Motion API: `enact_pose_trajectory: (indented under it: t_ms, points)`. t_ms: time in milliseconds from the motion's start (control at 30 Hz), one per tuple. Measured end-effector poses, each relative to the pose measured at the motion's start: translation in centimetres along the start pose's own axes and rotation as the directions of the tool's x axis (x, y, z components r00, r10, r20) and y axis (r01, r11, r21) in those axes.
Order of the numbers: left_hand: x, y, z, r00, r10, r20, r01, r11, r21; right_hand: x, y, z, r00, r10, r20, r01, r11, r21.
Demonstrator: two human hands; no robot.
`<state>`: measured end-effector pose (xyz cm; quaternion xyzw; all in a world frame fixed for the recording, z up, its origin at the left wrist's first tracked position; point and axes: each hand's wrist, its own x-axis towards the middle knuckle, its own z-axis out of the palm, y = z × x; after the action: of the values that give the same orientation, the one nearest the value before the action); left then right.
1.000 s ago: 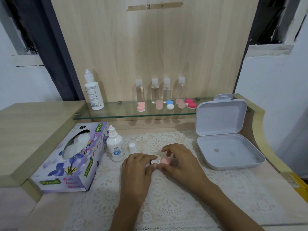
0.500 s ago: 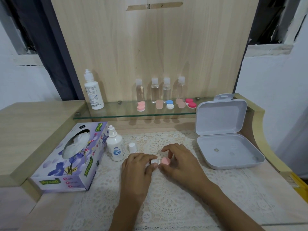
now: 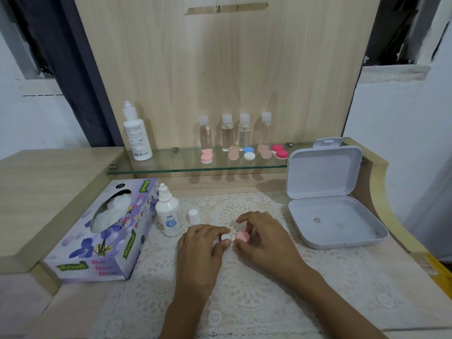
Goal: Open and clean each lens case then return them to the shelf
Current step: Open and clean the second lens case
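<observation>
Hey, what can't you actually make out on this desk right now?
Head view: the lens case, its body covered by the left hand and right hand gripping its caps.
Head view: print on the tall white bottle, too small to read.
Head view: the round speck in the grey box, too small to identify.
Head view: the yellow object, cut off by the right edge.

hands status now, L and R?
Left hand: closed, pinching the white cap.
Right hand: closed, pinching the pink cap.
</observation>
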<state>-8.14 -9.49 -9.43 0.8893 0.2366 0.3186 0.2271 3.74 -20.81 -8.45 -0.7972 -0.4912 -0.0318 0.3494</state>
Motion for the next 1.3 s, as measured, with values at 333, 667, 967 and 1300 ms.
enact_pose_trajectory:
  t_ms: [333, 667, 967, 1300]
  points:
    - [0.0, -0.2, 0.1, 1.0, -0.001, -0.009, 0.001, 1.0, 0.002, -0.1, -0.2, -0.2, 0.999, -0.043, 0.013, 0.042, 0.998, 0.037]
    - [0.0, -0.1, 0.1, 1.0, 0.001, -0.017, -0.001, 1.0, -0.007, 0.0, 0.2, -0.1, 0.993, -0.003, -0.115, 0.009, 0.998, 0.058]
    - [0.0, -0.1, 0.1, 1.0, 0.001, -0.013, -0.001, 1.0, -0.002, 0.3, 1.1, 0.1, 0.989, 0.054, -0.139, -0.065, 0.995, -0.072]
    - [0.0, -0.3, 0.3, 1.0, -0.005, -0.005, 0.005, 1.0, 0.018, 0.5, 1.1, -0.2, 0.998, -0.016, -0.054, 0.013, 0.999, -0.047]
